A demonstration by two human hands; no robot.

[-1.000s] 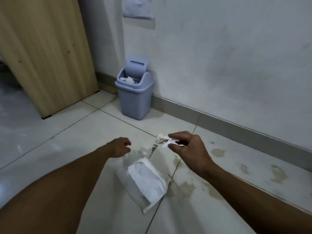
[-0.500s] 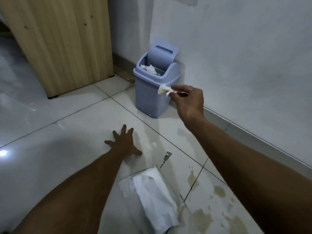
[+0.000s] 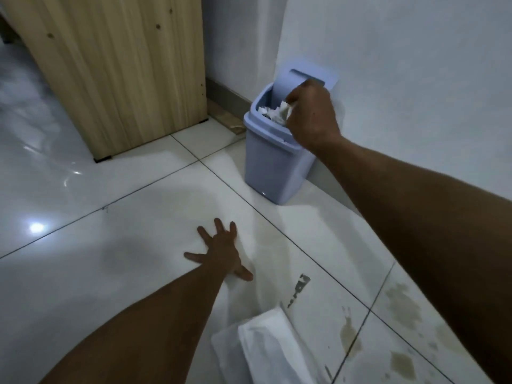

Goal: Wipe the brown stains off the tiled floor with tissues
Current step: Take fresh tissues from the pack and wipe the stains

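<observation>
My right hand [image 3: 311,117] is over the open mouth of the small lilac bin [image 3: 273,167] by the wall, fingers pinched on a crumpled used tissue [image 3: 283,110] that sits just inside the rim among other white tissues. My left hand [image 3: 220,252] lies flat on the white tiled floor, fingers spread, holding nothing. A white pack of tissues [image 3: 273,353] lies on the floor at the bottom centre. Brown stains [image 3: 403,303] spot the tiles at the lower right, partly hidden by my right forearm.
The bin's swing lid [image 3: 296,81] is tipped back against the white wall. A light wooden panel [image 3: 116,67] stands at the upper left. A dark scuff mark [image 3: 299,289] lies on the tile near the tissue pack. A grey skirting runs along the wall.
My right hand has carried the used tissue from in front of the bin up into its opening. My left hand stays flat on the floor. The view has moved closer to the bin.
</observation>
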